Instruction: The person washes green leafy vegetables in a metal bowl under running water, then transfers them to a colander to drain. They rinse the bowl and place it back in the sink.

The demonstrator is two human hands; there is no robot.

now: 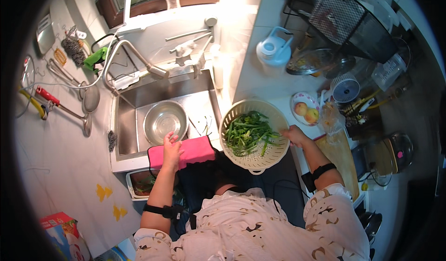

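My right hand (294, 136) grips the right rim of a cream plastic colander (256, 165), which is tilted beside the sink's right edge. Cut green leafy vegetables (248, 132) lie inside it. My left hand (171, 152) holds nothing, its fingers apart, over a pink cloth (197, 150) draped on the sink's front edge. A round metal basin (166, 121) sits in the stainless steel sink (127, 121), just beyond that hand. A few green scraps (206, 126) lie on the sink floor right of the basin.
A curved faucet (158, 70) reaches over the sink. On the right counter are a plate (295, 99) with fruit, a light blue jug (274, 50) and a wooden cutting board (345, 156). Strainers (91, 100) hang on the left wall. A bin (130, 186) with green scraps stands below the sink's front.
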